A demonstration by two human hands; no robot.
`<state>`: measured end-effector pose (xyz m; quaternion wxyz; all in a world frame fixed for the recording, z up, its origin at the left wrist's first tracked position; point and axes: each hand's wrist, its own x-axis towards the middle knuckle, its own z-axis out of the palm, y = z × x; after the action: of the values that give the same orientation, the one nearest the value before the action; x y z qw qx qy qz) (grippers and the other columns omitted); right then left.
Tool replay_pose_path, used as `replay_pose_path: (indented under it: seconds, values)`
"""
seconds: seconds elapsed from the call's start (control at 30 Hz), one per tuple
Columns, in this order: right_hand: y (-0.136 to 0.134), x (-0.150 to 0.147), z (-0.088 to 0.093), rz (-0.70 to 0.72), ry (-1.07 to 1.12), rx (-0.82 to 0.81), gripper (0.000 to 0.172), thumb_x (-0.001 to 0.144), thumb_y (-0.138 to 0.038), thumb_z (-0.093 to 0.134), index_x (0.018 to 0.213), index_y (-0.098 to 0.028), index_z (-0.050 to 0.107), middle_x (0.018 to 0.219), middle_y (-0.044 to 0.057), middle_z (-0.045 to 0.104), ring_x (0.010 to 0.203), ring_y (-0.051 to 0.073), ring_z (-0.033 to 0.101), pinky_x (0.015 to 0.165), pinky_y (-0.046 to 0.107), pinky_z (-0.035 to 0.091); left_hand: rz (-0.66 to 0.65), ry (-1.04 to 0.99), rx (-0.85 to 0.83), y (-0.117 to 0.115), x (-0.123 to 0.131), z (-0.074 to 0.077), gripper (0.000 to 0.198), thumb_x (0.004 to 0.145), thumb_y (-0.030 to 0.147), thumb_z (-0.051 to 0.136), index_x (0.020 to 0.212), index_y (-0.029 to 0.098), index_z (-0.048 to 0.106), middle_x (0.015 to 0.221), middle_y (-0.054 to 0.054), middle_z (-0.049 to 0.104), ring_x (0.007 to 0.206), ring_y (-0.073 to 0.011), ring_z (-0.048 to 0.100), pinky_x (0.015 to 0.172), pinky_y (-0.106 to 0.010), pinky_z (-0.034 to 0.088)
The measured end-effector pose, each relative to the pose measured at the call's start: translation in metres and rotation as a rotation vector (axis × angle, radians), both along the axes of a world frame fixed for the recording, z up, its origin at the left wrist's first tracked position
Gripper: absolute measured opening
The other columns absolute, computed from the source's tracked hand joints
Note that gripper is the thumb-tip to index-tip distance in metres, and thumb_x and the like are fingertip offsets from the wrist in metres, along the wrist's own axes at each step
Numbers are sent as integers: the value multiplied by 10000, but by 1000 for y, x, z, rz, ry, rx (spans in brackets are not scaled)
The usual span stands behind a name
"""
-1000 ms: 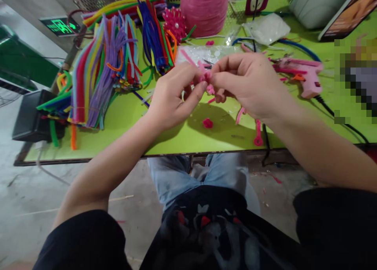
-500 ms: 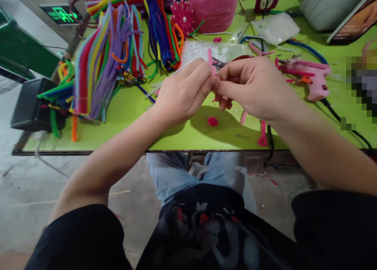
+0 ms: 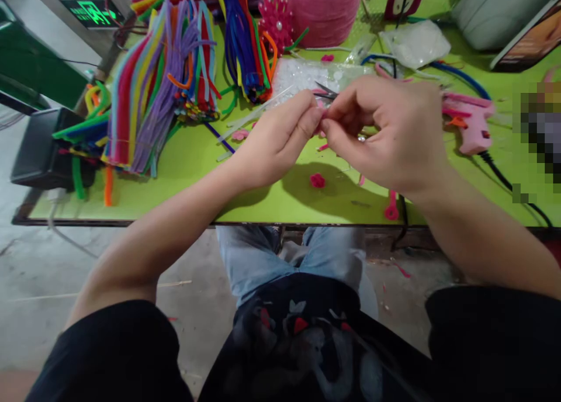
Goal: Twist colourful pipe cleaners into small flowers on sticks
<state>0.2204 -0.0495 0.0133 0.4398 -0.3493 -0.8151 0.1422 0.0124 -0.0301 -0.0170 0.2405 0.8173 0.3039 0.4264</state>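
Fingertips (image 3: 309, 120) of the left hand (image 3: 280, 131) and right hand (image 3: 392, 130) pinch one pink piece (image 3: 322, 112), largely hidden, at the wearer's twelve o'clock. One pink flower (image 3: 317, 180) lies at its six; one glue gun (image 3: 475, 126), front concealed, at three.

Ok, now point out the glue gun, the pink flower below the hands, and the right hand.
Glue gun (image 3: 475, 124): head view, upper handle.
Pink flower (image 3: 318, 180): head view, its middle.
Right hand (image 3: 394, 130): head view, back of the hand.
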Motion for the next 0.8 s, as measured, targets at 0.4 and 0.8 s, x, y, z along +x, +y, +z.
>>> replay_pose_path:
  seconds: [0.4,0.8]
  values:
    - [-1,0,0,-38,-214,310,189,1049,-270,655,878,-266,575,764,10,718,679,182,671,659,340,493,-208,-189,-424,-10,-1,13,585,1091,757,624,832,257,464,659,63,371,644,-95,432,642,-304,390]
    - [6,-4,-6,-116,-476,548,229,1085,-220,494,864,-262,535,779,41,654,686,216,633,591,364,421,-181,-139,-532,-6,-2,19,562,1061,677,683,757,257,468,613,57,388,614,-71,406,608,-287,338]
